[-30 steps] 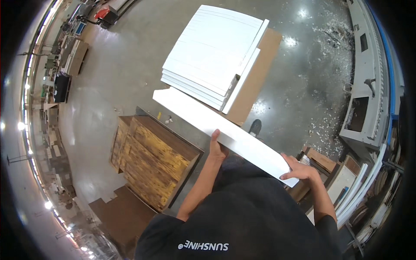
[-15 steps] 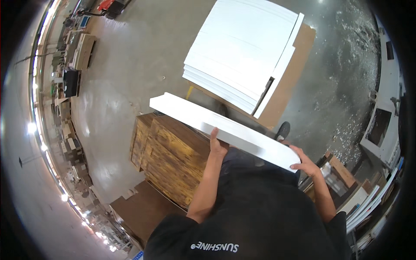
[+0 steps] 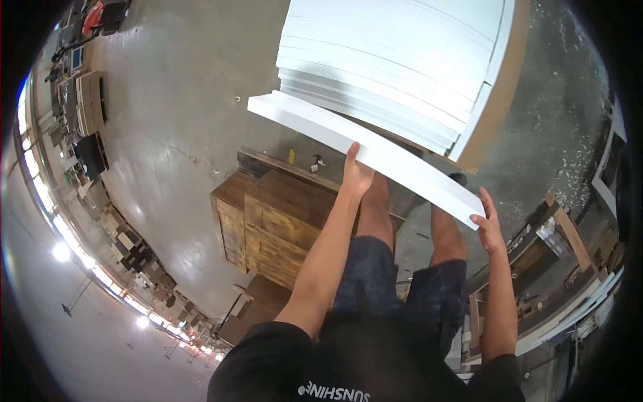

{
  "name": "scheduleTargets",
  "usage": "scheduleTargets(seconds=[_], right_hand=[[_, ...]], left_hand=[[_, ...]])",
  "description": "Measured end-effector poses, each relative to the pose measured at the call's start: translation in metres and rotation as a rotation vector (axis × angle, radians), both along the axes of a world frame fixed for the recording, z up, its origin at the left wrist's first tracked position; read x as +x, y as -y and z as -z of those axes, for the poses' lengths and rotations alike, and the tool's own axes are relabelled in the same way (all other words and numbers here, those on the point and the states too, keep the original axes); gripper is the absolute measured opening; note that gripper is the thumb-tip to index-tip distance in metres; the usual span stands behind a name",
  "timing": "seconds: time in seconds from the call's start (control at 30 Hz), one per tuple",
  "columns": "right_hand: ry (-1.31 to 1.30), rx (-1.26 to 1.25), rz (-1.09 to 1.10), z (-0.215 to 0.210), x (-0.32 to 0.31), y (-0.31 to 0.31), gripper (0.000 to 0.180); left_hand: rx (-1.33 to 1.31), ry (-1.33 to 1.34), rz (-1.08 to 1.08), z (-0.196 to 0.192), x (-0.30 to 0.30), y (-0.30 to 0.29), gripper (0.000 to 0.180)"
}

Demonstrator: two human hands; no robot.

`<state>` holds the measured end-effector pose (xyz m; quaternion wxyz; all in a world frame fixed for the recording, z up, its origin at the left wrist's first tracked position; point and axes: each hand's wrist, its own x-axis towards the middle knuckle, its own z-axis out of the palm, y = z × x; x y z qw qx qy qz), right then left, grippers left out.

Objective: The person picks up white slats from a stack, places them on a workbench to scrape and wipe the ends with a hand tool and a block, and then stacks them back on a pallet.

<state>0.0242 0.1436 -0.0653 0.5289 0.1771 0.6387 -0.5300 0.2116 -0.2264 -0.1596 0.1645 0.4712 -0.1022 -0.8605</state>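
A long white board (image 3: 395,157) with an angled far-left end lies across both my hands, slanting down from upper left to lower right. My left hand (image 3: 358,171) grips its near edge around the middle, thumb on the top face and the other fingers hidden beneath. My right hand (image 3: 489,224) clasps the right end, with the thumb on the near side. Just beyond the board rises a stack of white boards (image 3: 395,50), set on a brown cardboard sheet (image 3: 506,94). A gap shows between the held board and the stack.
Wood-grain brown panels (image 3: 281,214) are stacked close by my left forearm. To my right are a wooden frame (image 3: 573,238) and long white strips (image 3: 576,311). White debris (image 3: 569,157) litters the floor at the right. Piled boards (image 3: 88,104) stand far left.
My hands have carried the white board forward, away from my body and nearer the stack. The view has shifted too, and my legs now show below the board.
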Motion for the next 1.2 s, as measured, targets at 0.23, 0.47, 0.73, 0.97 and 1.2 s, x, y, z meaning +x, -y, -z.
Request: scheduleTargets(seconds=[0.23, 0.47, 0.73, 0.97, 1.2], right_hand=[[-0.029, -0.041, 0.041, 0.144, -0.019, 0.051, 0.111], [-0.006, -0.097, 0.14, 0.216, -0.047, 0.058, 0.102], [0.169, -0.124, 0.547, 0.234, -0.028, 0.071, 0.1], [0.338, -0.345, 1.051, 0.246, -0.023, 0.098, 0.096], [0.167, -0.03, 0.732, 0.244, -0.039, 0.1, 0.09]], left_hand=[[-0.056, 0.061, 0.008, 0.109, -0.045, 0.063, 0.072], [-0.046, 0.149, 0.153, 0.154, -0.07, 0.082, 0.071], [-0.141, 0.351, 0.222, 0.144, -0.097, 0.098, 0.071], [-0.19, 0.218, 0.268, 0.131, -0.116, 0.098, 0.089], [-0.108, 0.196, 0.393, 0.158, -0.036, 0.151, 0.118]])
